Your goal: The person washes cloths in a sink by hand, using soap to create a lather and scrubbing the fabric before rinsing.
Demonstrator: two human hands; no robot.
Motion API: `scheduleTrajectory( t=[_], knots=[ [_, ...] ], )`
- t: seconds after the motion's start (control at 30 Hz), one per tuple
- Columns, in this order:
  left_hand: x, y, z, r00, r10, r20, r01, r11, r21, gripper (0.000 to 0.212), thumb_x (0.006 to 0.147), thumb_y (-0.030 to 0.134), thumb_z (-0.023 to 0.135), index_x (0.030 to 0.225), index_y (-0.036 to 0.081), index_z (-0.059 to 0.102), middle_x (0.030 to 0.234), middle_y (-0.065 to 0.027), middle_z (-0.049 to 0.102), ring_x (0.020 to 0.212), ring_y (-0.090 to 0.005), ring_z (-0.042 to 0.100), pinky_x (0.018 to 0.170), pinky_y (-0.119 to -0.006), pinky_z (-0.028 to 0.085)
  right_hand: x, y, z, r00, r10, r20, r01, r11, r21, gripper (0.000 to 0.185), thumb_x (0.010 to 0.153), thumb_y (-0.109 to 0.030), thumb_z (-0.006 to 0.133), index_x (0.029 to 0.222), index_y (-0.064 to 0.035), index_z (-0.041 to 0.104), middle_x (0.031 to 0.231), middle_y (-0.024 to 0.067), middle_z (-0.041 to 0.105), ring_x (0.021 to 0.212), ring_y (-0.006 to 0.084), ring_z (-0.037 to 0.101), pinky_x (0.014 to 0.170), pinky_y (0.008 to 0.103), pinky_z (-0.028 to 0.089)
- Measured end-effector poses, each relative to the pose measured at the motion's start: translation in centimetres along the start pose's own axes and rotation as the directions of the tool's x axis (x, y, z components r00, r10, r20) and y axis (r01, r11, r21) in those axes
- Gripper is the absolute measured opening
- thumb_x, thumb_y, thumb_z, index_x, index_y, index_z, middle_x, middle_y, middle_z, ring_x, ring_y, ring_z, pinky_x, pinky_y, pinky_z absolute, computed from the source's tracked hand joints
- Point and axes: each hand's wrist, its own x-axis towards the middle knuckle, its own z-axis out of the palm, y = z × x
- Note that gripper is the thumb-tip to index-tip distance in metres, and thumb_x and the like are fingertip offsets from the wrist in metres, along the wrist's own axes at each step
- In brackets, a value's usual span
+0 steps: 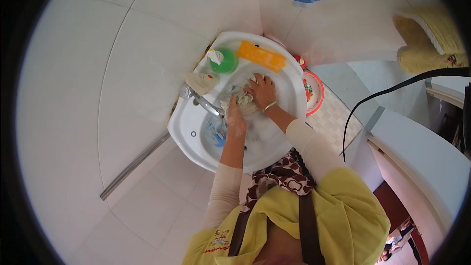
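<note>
A white washbasin (186, 151) with cloudy, soapy water stands before me. In it lies a pale, wet bunched cloth (244, 102), partly under water. My right hand (263, 92), with a bangle at the wrist, presses down on the cloth from the far right, fingers curled into it. Against its near left side rests my left hand (236, 119), seen edge-on, its fingers partly hidden by the folds. A chrome faucet (208, 106) reaches over the bowl just left of that hand. Blue fabric (220, 138) shows in the water below the spout.
A green bottle (224, 60), a leaning packet (202, 82) and an orange scrubbing board (261, 56) sit on the basin's back rim. Right of it is a red-rimmed enamel basin (315, 94). A black cable (382, 94) hangs at right; a metal pipe (134, 165) runs along the left wall.
</note>
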Motion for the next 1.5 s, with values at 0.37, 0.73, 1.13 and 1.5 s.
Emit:
scheduleTrajectory(
  t=[0.37,0.73,1.13,1.5],
  knots=[
    [11.2,-6.0,-1.6,0.993,0.023,0.112,-0.029,0.998,0.052,0.040,0.078,0.030,0.050,0.106,0.003,0.044,0.099,-0.0089,0.049,0.095,-0.0231,0.046,0.084,-0.035,0.035,1.3,0.8,7.0,0.833,0.121,0.540,-0.272,0.939,0.209,0.040,0.078,-0.028,0.042,0.115,-0.0140,0.037,0.118,0.0117,0.034,0.107,0.0268,0.035,0.089,0.0329,0.028],
    [5.5,-3.2,-4.0,0.832,-0.103,0.546,0.417,0.765,-0.491,0.043,0.080,0.037,0.045,0.112,0.008,0.040,0.110,-0.0078,0.045,0.102,-0.0221,0.042,0.089,-0.038,0.032,-3.2,-7.1,-3.5,0.964,-0.018,0.264,-0.080,0.932,0.354,0.014,0.068,-0.020,0.053,0.076,-0.0093,0.057,0.087,0.0099,0.048,0.079,0.0253,0.053,0.069,0.0345,0.043],
    [1.9,-2.1,-4.5,0.795,0.109,0.597,-0.475,0.724,0.501,0.033,0.078,0.017,0.046,0.108,0.003,0.042,0.105,-0.0110,0.048,0.097,-0.0199,0.047,0.085,-0.030,0.037,-4.1,-7.6,-2.9,0.982,0.115,0.148,-0.167,0.897,0.410,0.014,0.067,-0.023,0.050,0.064,-0.0109,0.056,0.073,0.0078,0.052,0.064,0.0259,0.054,0.053,0.0379,0.044],
    [6.4,-2.8,-2.1,0.985,0.076,0.156,-0.025,0.952,-0.303,0.043,0.079,0.025,0.053,0.111,-0.001,0.041,0.108,-0.0090,0.047,0.095,-0.0191,0.047,0.084,-0.031,0.039,-1.3,0.1,2.7,0.977,0.001,-0.212,-0.001,1.000,0.002,0.027,0.076,-0.028,0.050,0.087,-0.0041,0.053,0.091,0.0123,0.051,0.074,0.0278,0.051,0.063,0.0393,0.043]
  ],
)
